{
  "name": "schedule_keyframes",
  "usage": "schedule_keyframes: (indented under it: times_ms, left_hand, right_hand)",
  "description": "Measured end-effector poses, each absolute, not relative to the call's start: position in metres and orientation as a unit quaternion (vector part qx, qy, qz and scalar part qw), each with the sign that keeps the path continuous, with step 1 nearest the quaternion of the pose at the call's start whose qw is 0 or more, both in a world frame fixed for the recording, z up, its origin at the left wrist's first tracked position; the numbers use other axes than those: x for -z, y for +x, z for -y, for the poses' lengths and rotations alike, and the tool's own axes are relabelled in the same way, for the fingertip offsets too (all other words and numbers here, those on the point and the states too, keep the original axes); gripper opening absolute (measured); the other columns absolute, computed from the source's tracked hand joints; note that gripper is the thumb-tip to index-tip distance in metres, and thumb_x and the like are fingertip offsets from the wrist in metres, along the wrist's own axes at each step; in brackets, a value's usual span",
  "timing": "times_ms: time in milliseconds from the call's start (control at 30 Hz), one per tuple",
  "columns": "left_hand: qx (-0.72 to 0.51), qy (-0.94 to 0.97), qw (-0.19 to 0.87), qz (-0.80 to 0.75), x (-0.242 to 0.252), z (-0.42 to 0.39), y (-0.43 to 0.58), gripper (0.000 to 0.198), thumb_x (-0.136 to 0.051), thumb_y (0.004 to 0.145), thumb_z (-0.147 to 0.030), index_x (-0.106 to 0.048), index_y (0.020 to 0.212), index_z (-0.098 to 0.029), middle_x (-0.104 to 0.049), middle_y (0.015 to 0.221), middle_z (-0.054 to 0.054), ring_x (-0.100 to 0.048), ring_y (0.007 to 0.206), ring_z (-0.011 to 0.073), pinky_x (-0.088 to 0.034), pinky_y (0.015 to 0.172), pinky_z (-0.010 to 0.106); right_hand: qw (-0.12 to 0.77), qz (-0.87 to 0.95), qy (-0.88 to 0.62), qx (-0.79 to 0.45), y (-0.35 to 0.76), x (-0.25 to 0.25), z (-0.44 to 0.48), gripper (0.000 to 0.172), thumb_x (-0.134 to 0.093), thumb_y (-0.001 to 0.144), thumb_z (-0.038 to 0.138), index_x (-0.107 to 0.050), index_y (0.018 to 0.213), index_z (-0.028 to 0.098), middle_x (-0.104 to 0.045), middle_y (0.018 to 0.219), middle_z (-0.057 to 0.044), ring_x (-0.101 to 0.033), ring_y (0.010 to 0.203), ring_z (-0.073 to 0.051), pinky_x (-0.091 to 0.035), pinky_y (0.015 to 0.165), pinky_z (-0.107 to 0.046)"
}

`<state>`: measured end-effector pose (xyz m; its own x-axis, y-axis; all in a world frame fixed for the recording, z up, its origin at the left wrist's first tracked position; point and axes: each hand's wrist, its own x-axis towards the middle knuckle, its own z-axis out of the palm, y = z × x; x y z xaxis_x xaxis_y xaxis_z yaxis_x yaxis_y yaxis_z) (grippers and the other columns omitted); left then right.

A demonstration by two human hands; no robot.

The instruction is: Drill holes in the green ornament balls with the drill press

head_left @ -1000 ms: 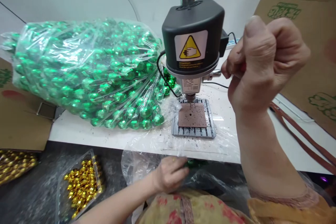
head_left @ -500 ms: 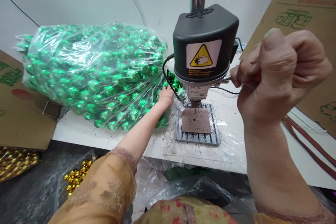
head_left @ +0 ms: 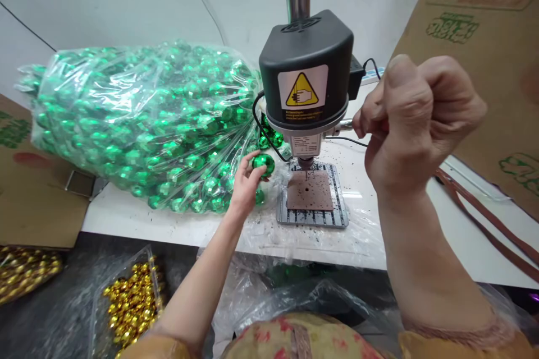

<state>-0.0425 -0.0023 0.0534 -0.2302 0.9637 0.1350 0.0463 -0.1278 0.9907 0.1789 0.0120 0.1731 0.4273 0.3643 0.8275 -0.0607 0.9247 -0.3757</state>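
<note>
Two hands busy. Left hand [head_left: 244, 188] had its fingers [head_left: 245, 162] round one green ball [head_left: 264, 164], just left of the drill press [head_left: 306, 76]; right hand [head_left: 415, 118] was clenched on the handle [head_left: 346, 124], right of the press. Doing it well likely meant a steady hold, clear of the bit [head_left: 306, 174]. Brown pad [head_left: 309, 193] sat under the press.

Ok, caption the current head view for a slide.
Left hand holding a shiny green ball beside a drill press, right hand gripping its lever.
</note>
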Motion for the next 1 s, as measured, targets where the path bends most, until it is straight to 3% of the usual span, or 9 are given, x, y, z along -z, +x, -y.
schedule_keyframes:
  times_ms: [67,167,333,600,700,867,1000]
  left_hand:
    - [-0.579,0.417,0.521,-0.467,-0.048,0.019,-0.031,0.046,-0.072,0.077,-0.037,-0.049,0.115,-0.025,-0.068,0.097,0.002,-0.069,0.08,0.0188,-0.057,0.075,0.037]
    - [-0.569,0.365,0.585,-0.448,-0.034,0.026,-0.015,0.051,-0.079,0.07,-0.035,-0.044,0.105,-0.025,-0.069,0.09,-0.001,-0.071,0.078,0.0181,-0.058,0.077,0.037]
    - [-0.567,0.399,0.526,-0.493,-0.013,0.011,0.0,0.058,-0.09,0.063,-0.04,-0.049,0.101,-0.023,-0.068,0.081,-0.003,-0.067,0.074,0.0133,-0.052,0.073,0.027]
    - [-0.548,0.518,0.479,-0.449,0.0,0.001,0.004,0.061,-0.093,0.065,-0.049,-0.055,0.102,-0.02,-0.071,0.101,0.004,-0.069,0.096,0.019,-0.054,0.084,0.032]
    - [-0.533,0.548,0.467,-0.444,0.002,0.0,0.005,0.059,-0.092,0.066,-0.048,-0.056,0.105,-0.02,-0.071,0.104,0.006,-0.069,0.097,0.0199,-0.054,0.085,0.033]
    - [-0.499,0.597,0.431,-0.458,0.003,0.003,0.008,0.055,-0.089,0.072,-0.045,-0.06,0.112,-0.02,-0.072,0.106,0.007,-0.069,0.099,0.022,-0.055,0.09,0.037]
    - [-0.474,0.633,0.412,-0.453,0.005,0.007,0.011,0.056,-0.088,0.075,-0.041,-0.061,0.12,-0.021,-0.071,0.114,0.009,-0.069,0.108,0.0251,-0.054,0.098,0.041]
  right_hand:
    - [0.832,0.517,-0.156,-0.127,0.178,-0.173,-0.012,0.048,-0.071,0.089,0.041,-0.04,0.058,0.022,-0.038,0.048,0.007,-0.034,0.041,-0.008,-0.026,0.043,-0.03]
    - [0.834,0.514,-0.152,-0.129,0.176,-0.175,-0.01,0.047,-0.07,0.09,0.038,-0.039,0.058,0.022,-0.038,0.048,0.007,-0.034,0.041,-0.008,-0.024,0.043,-0.03]
    - [0.828,0.516,-0.182,-0.125,0.175,-0.176,-0.005,0.049,-0.07,0.09,0.04,-0.036,0.058,0.023,-0.037,0.049,0.006,-0.034,0.041,-0.009,-0.028,0.043,-0.032]
    - [0.83,0.514,-0.178,-0.125,0.173,-0.176,-0.002,0.046,-0.067,0.092,0.036,-0.035,0.062,0.024,-0.036,0.052,0.007,-0.036,0.042,-0.008,-0.03,0.047,-0.03]
    - [0.828,0.51,-0.193,-0.126,0.173,-0.176,-0.002,0.048,-0.067,0.092,0.036,-0.034,0.06,0.023,-0.035,0.052,0.006,-0.036,0.043,-0.01,-0.029,0.047,-0.032]
    - [0.821,0.518,-0.209,-0.118,0.175,-0.174,-0.003,0.056,-0.068,0.089,0.052,-0.031,0.058,0.023,-0.034,0.052,0.005,-0.034,0.043,-0.01,-0.029,0.045,-0.033]
    - [0.82,0.525,-0.189,-0.124,0.176,-0.174,-0.004,0.052,-0.068,0.09,0.044,-0.033,0.059,0.023,-0.035,0.052,0.006,-0.035,0.042,-0.01,-0.029,0.045,-0.033]
